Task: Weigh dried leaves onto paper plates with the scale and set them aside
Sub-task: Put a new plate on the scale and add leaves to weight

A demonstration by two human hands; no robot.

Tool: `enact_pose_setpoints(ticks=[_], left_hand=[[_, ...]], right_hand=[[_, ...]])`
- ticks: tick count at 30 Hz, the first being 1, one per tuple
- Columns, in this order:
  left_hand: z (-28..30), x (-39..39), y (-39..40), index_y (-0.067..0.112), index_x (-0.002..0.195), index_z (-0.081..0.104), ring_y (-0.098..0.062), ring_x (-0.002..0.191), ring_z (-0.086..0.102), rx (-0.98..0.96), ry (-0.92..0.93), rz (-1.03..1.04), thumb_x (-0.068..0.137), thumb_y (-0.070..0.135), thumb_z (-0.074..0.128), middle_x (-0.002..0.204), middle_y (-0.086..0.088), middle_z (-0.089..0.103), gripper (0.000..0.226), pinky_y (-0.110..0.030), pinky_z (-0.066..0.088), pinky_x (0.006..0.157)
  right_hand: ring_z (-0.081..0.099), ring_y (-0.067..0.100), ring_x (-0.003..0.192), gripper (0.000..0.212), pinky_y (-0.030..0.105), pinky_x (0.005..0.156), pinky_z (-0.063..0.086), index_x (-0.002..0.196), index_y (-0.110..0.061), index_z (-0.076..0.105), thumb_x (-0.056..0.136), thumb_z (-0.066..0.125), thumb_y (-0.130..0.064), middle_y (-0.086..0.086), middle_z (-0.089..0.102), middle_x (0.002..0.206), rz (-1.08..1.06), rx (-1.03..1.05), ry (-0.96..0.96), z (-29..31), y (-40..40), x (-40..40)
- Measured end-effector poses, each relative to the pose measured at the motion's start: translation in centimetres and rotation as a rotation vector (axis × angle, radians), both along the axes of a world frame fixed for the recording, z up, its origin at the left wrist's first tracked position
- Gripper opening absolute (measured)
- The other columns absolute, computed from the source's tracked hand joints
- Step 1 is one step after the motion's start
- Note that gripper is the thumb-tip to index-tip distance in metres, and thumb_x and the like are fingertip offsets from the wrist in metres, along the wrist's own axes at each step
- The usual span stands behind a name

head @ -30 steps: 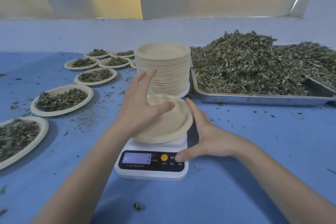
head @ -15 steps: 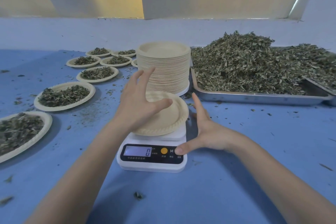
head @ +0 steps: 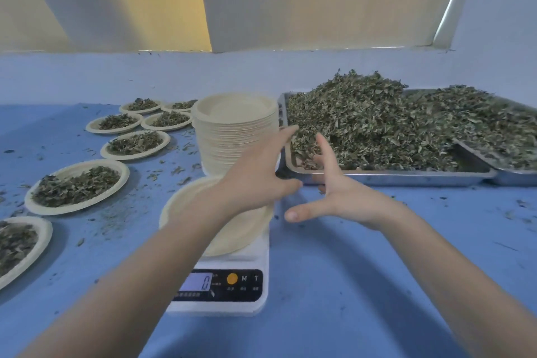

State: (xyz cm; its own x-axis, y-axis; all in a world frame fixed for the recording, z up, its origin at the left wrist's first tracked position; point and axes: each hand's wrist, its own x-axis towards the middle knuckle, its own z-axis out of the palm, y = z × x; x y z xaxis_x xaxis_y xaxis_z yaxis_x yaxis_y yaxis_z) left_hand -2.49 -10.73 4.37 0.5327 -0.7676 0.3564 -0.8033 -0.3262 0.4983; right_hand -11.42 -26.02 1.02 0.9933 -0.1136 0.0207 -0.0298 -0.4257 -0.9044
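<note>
Pale paper, bare of any leaf, the empty plate (head: 232, 229) sits centred on the white scale (head: 232, 279), whose display shows what looks like a zero. Both of the person's hands hover above and beyond the scale, holding nothing: the left hand (head: 255, 180) is spread flat with fingers apart, crossing over the far rim of the plate, and the right hand (head: 343, 195) hangs just to the right of the scale, fingers straight and splayed, thumb pointing back toward the plate.

The dried leaves (head: 377, 128) lie heaped in a metal tray (head: 392, 176) beyond and to the right of the scale, its long side running left to right. The heap's near-left corner lies directly ahead of both sets of fingertips, with the left hand's fingertips close to its edge. Judging by this, the next step is a scoop from that corner, drawn back toward the plate.

A tall stack of unused plates (head: 235, 131) stands just behind the scale. Filled plates (head: 77, 186) are spread across the blue table (head: 377, 270) to the scale's left, with loose crumbs scattered among them.
</note>
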Motion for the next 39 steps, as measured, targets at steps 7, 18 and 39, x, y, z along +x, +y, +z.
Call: enact_pose_setpoints(ticks=[7, 18, 39], left_hand=[[1.2, 1.8, -10.5, 0.025, 0.151, 0.016, -0.018, 0.134, 0.037, 0.249, 0.109, -0.006, 0.075, 0.028, 0.074, 0.153, -0.005, 0.029, 0.095, -0.023, 0.034, 0.096], [-1.9, 9.6, -19.3, 0.029, 0.151, 0.004, -0.030, 0.129, 0.039, 0.497, 0.443, 0.097, 0.071, 0.020, 0.080, 0.150, -0.013, 0.031, 0.110, -0.034, 0.042, 0.093], [-1.8, 9.1, -19.0, 0.036, 0.148, 0.017, -0.026, 0.123, 0.046, 0.632, 0.237, 0.036, 0.066, 0.027, 0.079, 0.145, -0.010, 0.035, 0.103, -0.036, 0.041, 0.102]], right_hand=[[0.022, 0.019, 0.142, 0.142, 0.037, 0.108, 0.033, 0.145, -0.046, -0.014, 0.042, 0.084, -0.047, 0.009, 0.015, 0.157, -0.104, -0.004, 0.078, 2.2, -8.0, 0.5], [0.041, 0.042, 0.123, 0.107, 0.043, 0.103, 0.040, 0.149, -0.028, 0.014, 0.067, 0.080, -0.047, 0.022, 0.033, 0.138, -0.441, -0.762, 0.478, 1.1, -22.0, 1.4], [0.050, 0.023, 0.111, 0.099, 0.031, 0.090, 0.045, 0.144, -0.037, 0.026, 0.062, 0.080, -0.046, 0.005, 0.046, 0.125, -0.154, -0.741, 0.302, 1.2, -18.3, 5.4]])
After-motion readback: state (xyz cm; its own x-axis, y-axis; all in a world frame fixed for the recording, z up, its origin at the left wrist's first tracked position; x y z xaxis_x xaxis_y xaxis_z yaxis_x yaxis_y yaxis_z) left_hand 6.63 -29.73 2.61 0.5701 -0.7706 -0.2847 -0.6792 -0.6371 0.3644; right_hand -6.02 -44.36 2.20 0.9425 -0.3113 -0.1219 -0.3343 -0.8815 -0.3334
